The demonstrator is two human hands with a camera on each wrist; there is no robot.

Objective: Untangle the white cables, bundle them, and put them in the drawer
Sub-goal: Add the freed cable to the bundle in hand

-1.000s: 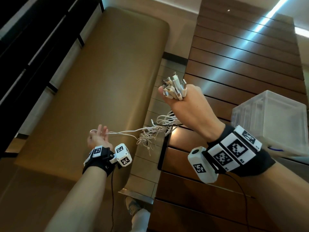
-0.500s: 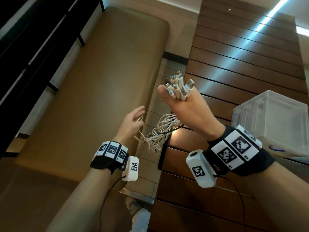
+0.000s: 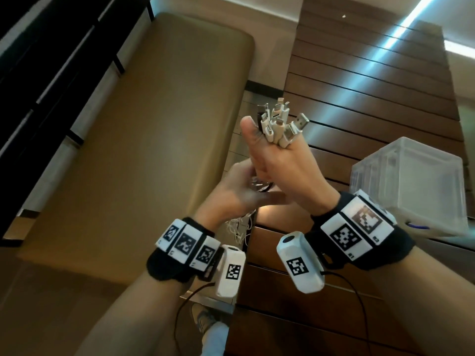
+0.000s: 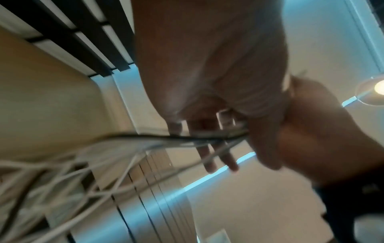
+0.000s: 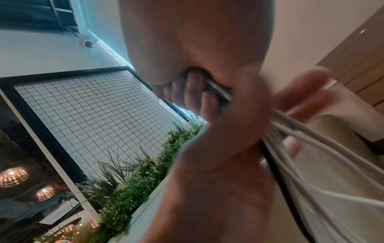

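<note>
My right hand (image 3: 281, 165) is raised and grips a bunch of white cables just under their plugs (image 3: 279, 123), which stick up above the fist. My left hand (image 3: 240, 187) sits right below it, fingers wrapped round the same cables (image 4: 207, 139). In the left wrist view the strands fan out loose and tangled (image 4: 79, 174) towards the lower left, with one dark strand (image 4: 143, 136) among them. A few tangled loops (image 3: 239, 227) hang below my left wrist. In the right wrist view my fingers (image 5: 197, 92) curl round the cables (image 5: 307, 131), with the left hand (image 5: 241, 118) blurred in front.
A dark wooden slatted surface (image 3: 359, 98) lies to the right, with a translucent plastic box (image 3: 411, 191) on it beside my right wrist. A long tan padded bench (image 3: 144, 129) lies to the left. A shoe (image 3: 203, 319) shows on the floor below.
My left hand let go of the strand it was pulling out to the left, swung right and up, and now holds the cables under the right hand. The right hand stayed raised.
</note>
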